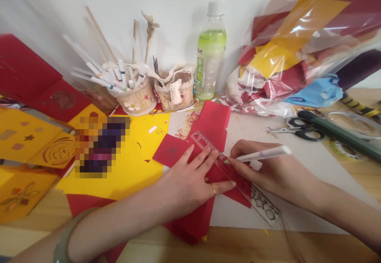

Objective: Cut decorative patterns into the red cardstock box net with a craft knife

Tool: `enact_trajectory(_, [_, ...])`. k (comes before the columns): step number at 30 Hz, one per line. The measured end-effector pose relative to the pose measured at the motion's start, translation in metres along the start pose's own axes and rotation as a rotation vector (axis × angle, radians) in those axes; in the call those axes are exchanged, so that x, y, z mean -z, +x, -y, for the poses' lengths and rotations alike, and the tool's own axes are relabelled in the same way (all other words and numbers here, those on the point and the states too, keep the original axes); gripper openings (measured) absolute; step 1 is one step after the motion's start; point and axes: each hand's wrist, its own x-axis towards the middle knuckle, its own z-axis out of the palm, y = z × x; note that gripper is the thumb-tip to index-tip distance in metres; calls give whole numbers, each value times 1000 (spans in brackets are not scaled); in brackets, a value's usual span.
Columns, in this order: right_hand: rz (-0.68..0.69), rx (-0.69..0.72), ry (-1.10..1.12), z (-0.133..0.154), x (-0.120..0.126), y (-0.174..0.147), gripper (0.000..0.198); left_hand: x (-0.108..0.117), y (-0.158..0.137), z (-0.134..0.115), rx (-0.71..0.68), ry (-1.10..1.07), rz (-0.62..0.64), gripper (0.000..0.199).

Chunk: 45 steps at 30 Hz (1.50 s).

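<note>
My left hand lies flat with fingers spread, pressing a clear stencil ruler onto red paper. A ring is on one finger. The ruler lies slantwise and has cut-out shapes, among them a star and a circle. My right hand pinches a white pen, its tip down at the ruler near the middle of the paper. Under my left hand a smaller red piece sticks out to the left.
Yellow sheets lie left. Behind stand a pen-filled basket, a second basket and a green drink bottle. Black scissors, a tape roll and a clear bag of paper scraps are right. A white board lies beneath.
</note>
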Motion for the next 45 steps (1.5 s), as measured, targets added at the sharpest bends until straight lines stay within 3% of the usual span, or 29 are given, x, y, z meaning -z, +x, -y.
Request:
enact_trajectory(7, [101,-17,84,4,3,-1,19,0,0,0,-7,2,9,41])
enact_trajectory(13, [-6,4,27,0,7,1,20,1,1,1,-3,-11,15,40])
enact_trajectory(24, [37,118,-61,2,4,-2,21,0,1,1,0,4,28,42])
enact_trajectory(45, [19,129,-41,0,2,1,18,-4,1,-1,8,7,-6,42])
